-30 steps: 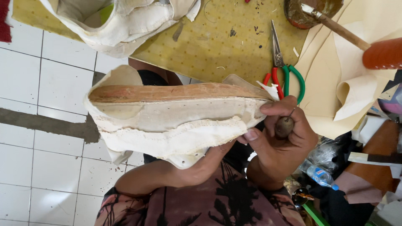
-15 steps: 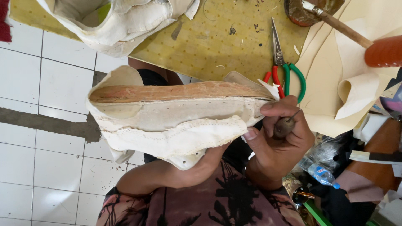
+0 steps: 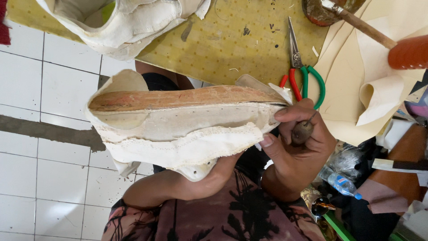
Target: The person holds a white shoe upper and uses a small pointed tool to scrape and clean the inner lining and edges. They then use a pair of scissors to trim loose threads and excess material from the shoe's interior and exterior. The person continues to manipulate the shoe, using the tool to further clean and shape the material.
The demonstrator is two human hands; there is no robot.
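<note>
Head view, only one: you've got the cream fabric shoe upper (image 3: 178,134), pulled over its wooden last (image 3: 187,97), held up over your lap, clear of the yellow work board (image 3: 232,44) and well above the white tiled floor (image 3: 40,111). Your right hand (image 3: 298,147) is closed round a small wooden-handled awl (image 3: 303,130), thumb and index pinching the fabric edge at the shoe's right end; the tool's metal tip is hidden behind the cloth, so can't tell exactly where it bites. Your left hand (image 3: 209,176) is mostly under the shoe w/ the forearm crossing below; it looks to be cupping and propping the upper from beneath, but can't tell how the fingers are closed. To do this bit well, IMO: keep the fabric taut over the last edge w/ the thumb, keep the awl tip angled away from your left palm underneath, and work the frayed stitched edge (image 3: 187,147) in short bites so it doesn't pucker. Long axis of the shoe runs approx left-right across the frame, nearly level, sole side of the last turned up toward the top of the frame; the rounded open end points left, the narrower end points right into your right hand. Red-and-green-handled scissors (image 3: 299,67) lie on the board just beyond your knuckles, another cream upper (image 3: 120,22) at top left.
</note>
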